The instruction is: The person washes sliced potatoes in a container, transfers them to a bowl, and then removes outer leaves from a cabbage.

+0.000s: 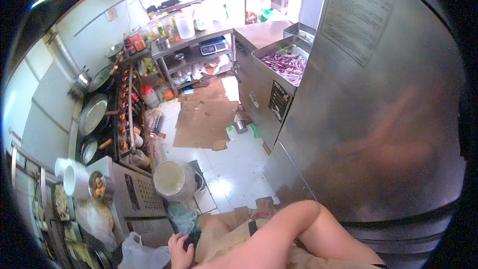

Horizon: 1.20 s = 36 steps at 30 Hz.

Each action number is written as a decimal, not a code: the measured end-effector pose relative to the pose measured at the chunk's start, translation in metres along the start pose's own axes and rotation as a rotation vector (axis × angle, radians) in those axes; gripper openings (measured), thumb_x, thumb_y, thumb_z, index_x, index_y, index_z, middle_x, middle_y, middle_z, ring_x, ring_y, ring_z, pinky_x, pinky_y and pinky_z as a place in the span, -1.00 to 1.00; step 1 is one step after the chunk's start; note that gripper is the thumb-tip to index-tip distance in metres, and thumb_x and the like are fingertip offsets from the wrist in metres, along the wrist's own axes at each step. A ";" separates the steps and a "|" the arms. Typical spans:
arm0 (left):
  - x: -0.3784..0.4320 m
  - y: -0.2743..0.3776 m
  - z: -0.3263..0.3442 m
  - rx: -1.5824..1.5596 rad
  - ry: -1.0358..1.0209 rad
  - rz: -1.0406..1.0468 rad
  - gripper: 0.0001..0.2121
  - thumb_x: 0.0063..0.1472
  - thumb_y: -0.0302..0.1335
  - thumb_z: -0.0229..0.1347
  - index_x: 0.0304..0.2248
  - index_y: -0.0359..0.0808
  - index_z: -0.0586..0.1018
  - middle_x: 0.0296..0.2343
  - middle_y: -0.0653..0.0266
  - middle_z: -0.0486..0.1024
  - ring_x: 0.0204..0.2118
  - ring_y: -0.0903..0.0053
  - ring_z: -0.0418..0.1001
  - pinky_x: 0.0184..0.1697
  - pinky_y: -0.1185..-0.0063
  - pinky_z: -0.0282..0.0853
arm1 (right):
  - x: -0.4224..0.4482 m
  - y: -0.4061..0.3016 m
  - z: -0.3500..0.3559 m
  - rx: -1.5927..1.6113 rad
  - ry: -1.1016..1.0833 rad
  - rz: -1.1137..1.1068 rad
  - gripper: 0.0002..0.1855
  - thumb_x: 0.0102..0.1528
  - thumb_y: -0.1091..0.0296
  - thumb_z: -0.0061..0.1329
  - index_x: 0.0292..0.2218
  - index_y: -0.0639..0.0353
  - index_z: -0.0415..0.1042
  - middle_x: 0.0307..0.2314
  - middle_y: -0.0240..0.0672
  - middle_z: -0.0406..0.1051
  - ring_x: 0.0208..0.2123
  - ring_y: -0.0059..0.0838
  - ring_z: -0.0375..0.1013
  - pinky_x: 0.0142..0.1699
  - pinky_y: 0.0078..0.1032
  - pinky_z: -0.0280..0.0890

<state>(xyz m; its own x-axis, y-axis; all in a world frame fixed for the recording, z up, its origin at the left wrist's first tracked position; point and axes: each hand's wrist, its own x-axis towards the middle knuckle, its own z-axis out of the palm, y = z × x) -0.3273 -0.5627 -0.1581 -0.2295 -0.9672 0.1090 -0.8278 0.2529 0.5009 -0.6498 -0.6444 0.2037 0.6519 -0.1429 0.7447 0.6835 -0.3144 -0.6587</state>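
Observation:
Low in the picture, my left hand holds nothing, and its fingers are slightly spread. Close by on its left is a whitish plastic bag. A bluish plastic bag hangs or lies just beyond the fingers. My right arm is bent across my beige apron, with the elbow pointing forward; the right hand itself is out of view. A white plastic bucket stands on the floor ahead, pale inside. Left of it is a steel cabinet, with a steel pot holding yellowish pieces on top.
Woks sit on a stove along the left wall. At right rises a large steel door. Beyond it, a steel pan holds sliced red onion. Cardboard and a steel container lie on the tiled floor.

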 end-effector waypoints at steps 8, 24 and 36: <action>0.152 -0.025 0.014 0.004 -0.153 -0.262 -0.54 -0.03 -0.28 0.15 -0.17 -0.42 0.45 -0.13 -0.14 0.35 -0.05 0.01 0.27 0.05 0.27 0.17 | -0.012 0.068 -0.202 0.070 0.072 0.134 -0.66 0.15 0.13 -0.20 -0.24 0.22 0.42 -0.30 -0.18 0.42 -0.19 -0.23 0.36 -0.05 -0.29 0.18; 0.911 0.071 -0.026 -0.169 -0.201 0.558 -0.68 -0.01 -0.41 0.16 -0.22 -0.30 0.46 -0.05 0.04 0.29 0.10 0.02 0.10 0.13 0.26 0.04 | -0.120 0.292 -0.712 -1.292 0.921 0.691 -0.81 0.00 0.41 -0.10 -0.48 0.29 0.52 -0.31 -0.23 0.46 -0.13 -0.22 0.34 -0.02 -0.37 0.24; 1.219 -0.036 -0.004 -0.231 -0.388 0.258 -0.63 0.10 -0.34 0.10 -0.09 -0.27 0.44 -0.06 0.08 0.35 0.01 0.18 0.28 0.08 0.42 0.18 | -0.122 0.355 -1.147 -1.127 1.002 0.947 -0.66 -0.01 0.27 -0.03 -0.23 0.31 0.41 -0.20 -0.01 0.35 -0.15 -0.05 0.34 -0.02 -0.33 0.22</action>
<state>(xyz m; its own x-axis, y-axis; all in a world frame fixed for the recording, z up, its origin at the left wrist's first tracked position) -0.5753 -1.7512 -0.0394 -0.6208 -0.7823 -0.0504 -0.5944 0.4278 0.6809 -0.8634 -1.8149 0.0023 -0.0731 -0.9657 0.2492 -0.5852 -0.1608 -0.7948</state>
